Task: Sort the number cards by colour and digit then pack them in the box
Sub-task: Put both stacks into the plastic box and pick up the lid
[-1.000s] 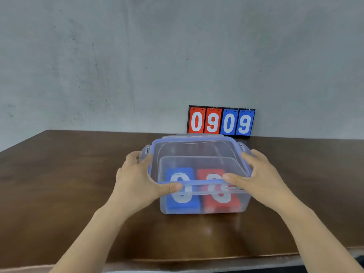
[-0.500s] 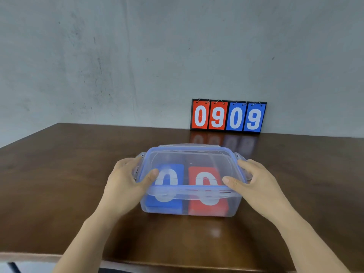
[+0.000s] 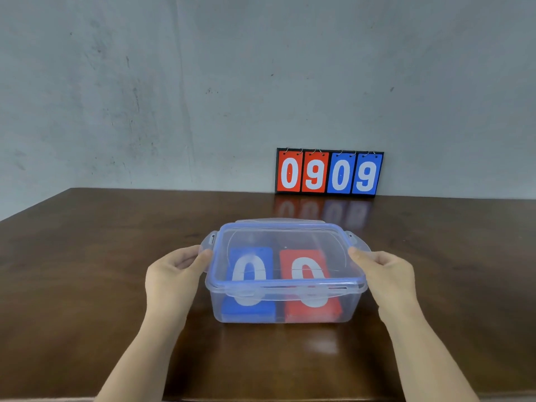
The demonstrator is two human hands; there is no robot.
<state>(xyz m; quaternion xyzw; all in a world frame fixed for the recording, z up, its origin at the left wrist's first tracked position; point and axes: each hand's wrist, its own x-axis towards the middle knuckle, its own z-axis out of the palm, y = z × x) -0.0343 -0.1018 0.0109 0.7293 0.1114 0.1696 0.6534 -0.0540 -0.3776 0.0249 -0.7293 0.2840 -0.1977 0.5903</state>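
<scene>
While standing on the brown table (image 3: 87,285), carries its blue-rimmed lid (image 3: 278,236) flat on top: the clear plastic box (image 3: 345,309); inside the box, seen through lid and wall, blue card stack (image 3: 249,311) in its left half and red card stack (image 3: 311,311) in its right half, side by side, each topped by a white 0; lower cards too hidden to read; at the box's left side, left hand (image 3: 171,274), thumb laid on the left latch (image 3: 207,243), fingers curled beneath, pinching that flap; at the box's right side, right hand (image 3: 387,275), thumb on the right latch (image 3: 359,245), fingers curled below, pinching likewise; both side latches sticking outward from the box's rim; down the box's near wall, front latch (image 3: 285,291) folded flat; well beyond the box, upright against the grey wall (image 3: 174,97), black scoreboard (image 3: 329,172) reading red 0, red 9, blue 0, blue 9; between scoreboard and box, a dim reflection of those digits in the table's polish; from the near edge toward the box, two bare forearms reaching in.
</scene>
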